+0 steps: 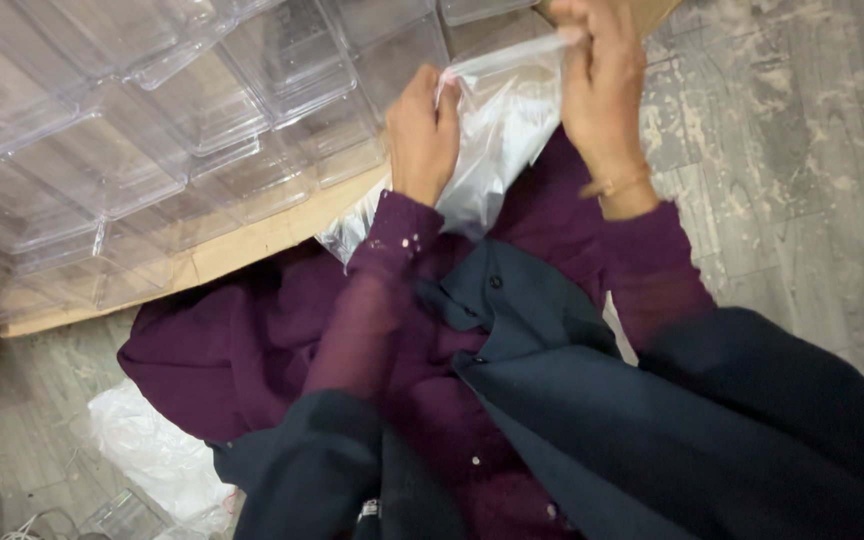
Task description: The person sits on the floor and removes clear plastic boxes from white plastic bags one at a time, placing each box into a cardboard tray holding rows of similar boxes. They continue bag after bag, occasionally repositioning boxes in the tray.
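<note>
Head view, looking down the person's front to the floor.

Item 1: clear plastic bag (497, 130). Held up in the upper middle of the frame, above a purple garment and in front of the cardboard edge. Thin, see-through film, creased and glossy. Judged very light, limp and slippery, easy to tear if pulled hard; best taken by pinching the rim at the mouth, one grip on each side, as it had no stiffness of its own.

Item 2: left hand (422, 135). Curled shut over the left side of the bag's upper edge, fingers folded over the film, knuckles toward the camera. Its sleeve was sheer purple with small sequins at the cuff.

Item 3: right hand (602, 85). Raised higher, fingertips pinched closed on the bag's top right corner near the upper frame edge, film pulled taut between the two grips. A thin bangle sat at the wrist.

Item 4: clear plastic containers (152, 130). Many, stacked in rows, filling the upper left; they rested on a cardboard sheet (252, 245).

Item 5: purple garment (232, 350). Soft fabric spread across the middle, under a dark navy overgarment (572, 400) with buttons.

Item 6: white plastic wrap (157, 455). Crumpled on the floor at lower left, well apart from both hands.

Item 7: floor (802, 180). Grey wood-look boards with pale scuffing, visible at right and lower left.
</note>
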